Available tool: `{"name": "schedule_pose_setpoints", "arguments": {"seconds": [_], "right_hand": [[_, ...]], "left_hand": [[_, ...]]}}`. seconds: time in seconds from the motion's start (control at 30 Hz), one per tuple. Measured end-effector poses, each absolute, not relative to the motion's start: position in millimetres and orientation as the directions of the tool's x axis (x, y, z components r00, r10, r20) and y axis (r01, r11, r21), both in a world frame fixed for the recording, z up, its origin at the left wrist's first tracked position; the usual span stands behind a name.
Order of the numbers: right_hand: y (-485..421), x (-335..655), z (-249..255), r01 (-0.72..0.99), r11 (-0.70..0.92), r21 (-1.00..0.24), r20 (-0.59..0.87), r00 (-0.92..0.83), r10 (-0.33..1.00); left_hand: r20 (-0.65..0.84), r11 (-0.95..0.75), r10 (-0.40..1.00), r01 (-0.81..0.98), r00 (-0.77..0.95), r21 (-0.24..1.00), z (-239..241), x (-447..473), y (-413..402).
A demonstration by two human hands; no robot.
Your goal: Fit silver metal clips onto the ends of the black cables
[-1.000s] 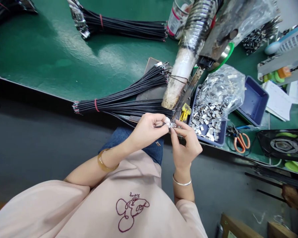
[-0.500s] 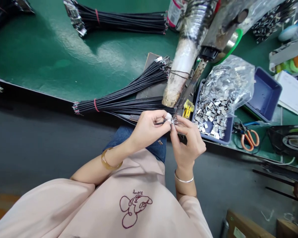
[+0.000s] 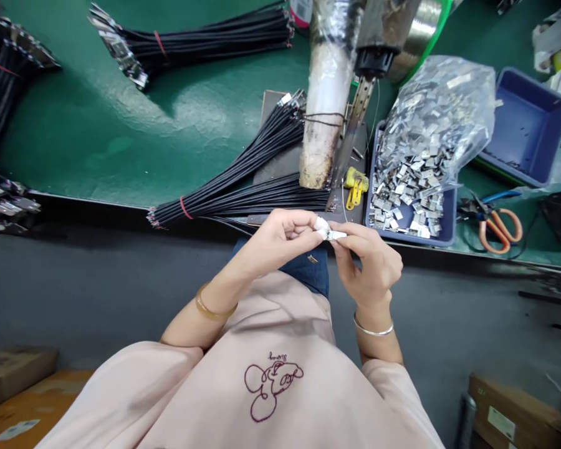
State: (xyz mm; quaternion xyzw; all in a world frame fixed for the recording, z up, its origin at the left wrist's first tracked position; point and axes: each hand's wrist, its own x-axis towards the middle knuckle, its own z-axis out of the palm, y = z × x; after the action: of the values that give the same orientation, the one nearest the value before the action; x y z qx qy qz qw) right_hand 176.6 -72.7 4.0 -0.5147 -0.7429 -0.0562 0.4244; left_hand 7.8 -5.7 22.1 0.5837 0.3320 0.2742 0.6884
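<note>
A small silvery metal connector [image 3: 337, 235] sits between my two hands in front of the bench edge. My left hand [image 3: 280, 240] is closed in a pinch at the connector's left end, with white wrapping on a fingertip; the black cable in that grip is mostly hidden by the fingers. Thumb and fingertips of my right hand [image 3: 369, 259] close on the connector's other end. Just beyond them, a bundle of black cables [image 3: 257, 196], tied with a red band, fans out below a white, wrapped soldering tool [image 3: 327, 106].
A blue tray [image 3: 450, 227] of loose metal connectors stands at right, a plastic bag [image 3: 449, 100] partly over it. Nearby are an empty-looking blue tray [image 3: 537, 118], orange-handled pliers [image 3: 495, 231] and a yellow clip [image 3: 355, 187]. Another cable bundle [image 3: 215, 40] lies at the back.
The view has shifted, so the bench items appear displaced. More of the metal connector now shows between my fingertips, while the cable there has become hidden.
</note>
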Motion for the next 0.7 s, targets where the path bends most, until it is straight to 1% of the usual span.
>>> {"name": "schedule_pose_setpoints", "arguments": {"seconds": [0.03,0.1,0.17,0.2,0.23,0.27,0.3,0.33,0.37,0.43,0.47,0.5,0.57,0.7], "right_hand": [[-73.9,175.8,4.8,0.797,0.453,-0.4,0.687,-0.065,0.723],[-75.0,173.9,6.9,0.745,0.376,-0.552,0.636,0.084,0.767],[-74.2,172.3,9.0,0.625,0.258,-0.736,0.494,0.237,0.836],[-73.4,171.8,9.8,0.547,0.207,-0.811,0.404,0.269,0.874],[-72.7,171.4,10.4,0.475,0.169,-0.864,0.325,0.267,0.907],[-72.4,171.2,10.7,0.426,0.146,-0.893,0.271,0.251,0.929],[-72.7,171.1,10.8,0.415,0.139,-0.899,0.256,0.242,0.936],[-73.8,170.9,10.9,0.446,0.148,-0.883,0.282,0.252,0.926],[-75.6,170.7,11.1,0.508,0.165,-0.845,0.342,0.276,0.898],[-80.2,170.2,12.4,0.655,0.199,-0.729,0.493,0.3,0.816],[-82.4,169.8,13.6,0.712,0.211,-0.67,0.549,0.284,0.786],[-84.1,169.4,14.9,0.753,0.221,-0.62,0.583,0.254,0.772],[-85.6,168.0,17.4,0.804,0.229,-0.548,0.588,0.175,0.79],[-82.1,163.7,17.4,0.86,0.258,-0.44,0.555,0.034,0.831]], "left_hand": [[-0.1,0.11,0.776,0.023,0.622,0.994,23.7,6.7,-7.7],[0.037,-0.088,0.822,0.063,0.568,0.994,25.6,6.3,-12.5],[0.217,-0.311,0.83,0.103,0.513,0.945,25.4,7.0,-16.4],[0.283,-0.387,0.816,0.111,0.504,0.916,24.5,7.1,-17.4],[0.313,-0.422,0.801,0.11,0.511,0.9,23.2,6.9,-17.7],[0.3,-0.41,0.794,0.1,0.529,0.907,21.5,6.2,-17.2],[0.253,-0.355,0.793,0.084,0.554,0.931,19.6,5.2,-16.2],[0.182,-0.268,0.793,0.064,0.582,0.961,17.5,3.8,-14.8],[0.106,-0.163,0.792,0.042,0.602,0.986,15.3,2.4,-13.3],[-0.012,0.019,0.788,-0.005,0.615,1.0,11.5,0.3,-11.2],[-0.044,0.075,0.793,-0.026,0.608,0.997,10.0,-0.1,-10.8],[-0.06,0.104,0.8,-0.04,0.597,0.994,8.9,-0.1,-10.9],[-0.061,0.108,0.816,-0.048,0.575,0.993,7.7,1.2,-12.2],[-0.013,0.019,0.833,-0.005,0.553,1.0,6.8,4.5,-16.0]]}}
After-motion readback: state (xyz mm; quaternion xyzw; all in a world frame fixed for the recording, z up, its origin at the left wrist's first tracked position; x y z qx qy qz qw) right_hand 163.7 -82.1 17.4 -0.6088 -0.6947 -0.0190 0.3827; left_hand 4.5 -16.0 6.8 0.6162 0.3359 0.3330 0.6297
